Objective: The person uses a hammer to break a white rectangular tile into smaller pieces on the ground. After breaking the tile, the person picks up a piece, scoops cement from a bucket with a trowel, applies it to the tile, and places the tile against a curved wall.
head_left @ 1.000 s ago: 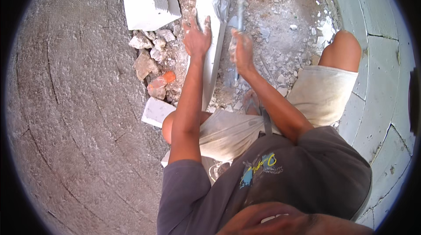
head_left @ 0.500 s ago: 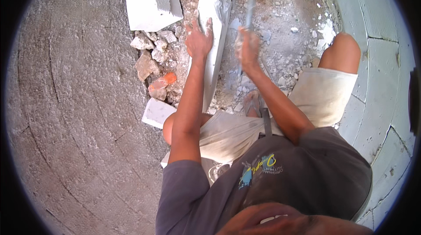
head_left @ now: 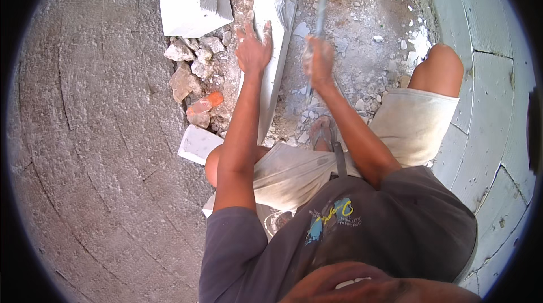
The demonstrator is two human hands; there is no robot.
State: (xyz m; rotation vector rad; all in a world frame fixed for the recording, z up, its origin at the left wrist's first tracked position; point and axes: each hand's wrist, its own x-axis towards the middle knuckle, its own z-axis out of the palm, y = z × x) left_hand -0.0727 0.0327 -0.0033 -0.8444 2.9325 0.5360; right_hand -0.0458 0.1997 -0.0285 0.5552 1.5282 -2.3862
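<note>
Resting splayed over the left edge of the long white block (head_left: 279, 43), the left hand (head_left: 253, 53) grips nothing; right of the block, the right hand (head_left: 319, 63) is curled round a blurred hammer-like tool (head_left: 322, 10). Left of the block lie stones (head_left: 184, 83) and an orange object (head_left: 214, 99).

The tool (head_left: 321, 17) in the right hand (head_left: 320, 61) blurs; the view's top crops the long white block (head_left: 276, 68) and, at the left edge of the dirt (head_left: 362, 26), a thicker block (head_left: 184, 3).
</note>
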